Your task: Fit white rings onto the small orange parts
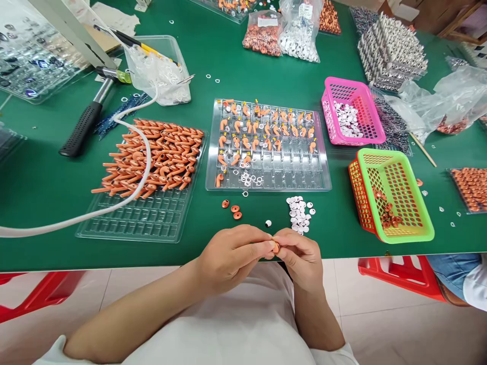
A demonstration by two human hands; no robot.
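My left hand point(232, 253) and my right hand point(302, 256) meet at the table's front edge. Between their fingertips they pinch a small orange-brown round part point(276, 247), partly hidden by the fingers. Just beyond lie a few loose brown round parts point(235, 208), each with a hole, and a single white disc point(268, 223). To their right is a pile of white discs point(300, 215). Farther back, a clear compartment tray point(304, 177) holds rows of curved orange pieces point(222, 124) and some small white rings point(249, 178).
Left, long orange-brown pieces point(160, 157) cover another clear tray point(133, 218), crossed by a white hose point(146, 152). A hammer point(85, 119) lies beyond. Right stand a pink basket point(375, 134) with white discs and a green basket point(426, 228) with brown parts. A person's leg point(454, 274) shows.
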